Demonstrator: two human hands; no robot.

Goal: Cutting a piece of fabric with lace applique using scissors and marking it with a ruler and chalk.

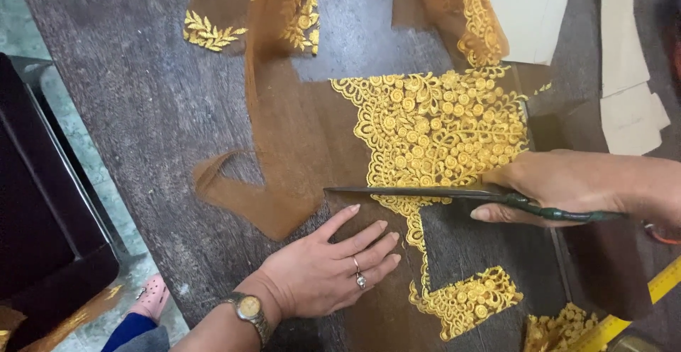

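One pair of scissors (425,194) is lying across the bench (142,111); two hands are showing, left hand (323,267) and right hand (560,182); three paper pattern pieces (628,75) are sitting along its far right edge; one yellow measuring tape (638,306) is crossing its near right corner.

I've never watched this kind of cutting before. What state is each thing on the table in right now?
Scissors: nearly closed, blades lying across the fabric.
Right hand: gripping the scissor handles.
Left hand: flat, fingers spread, pressing the fabric down.
Brown net fabric: spread flat, partly cut.
Gold embroidery: lying flat under the blades.
Paper pieces: lying flat, untouched.
Yellow tape measure: extended along the table edge.
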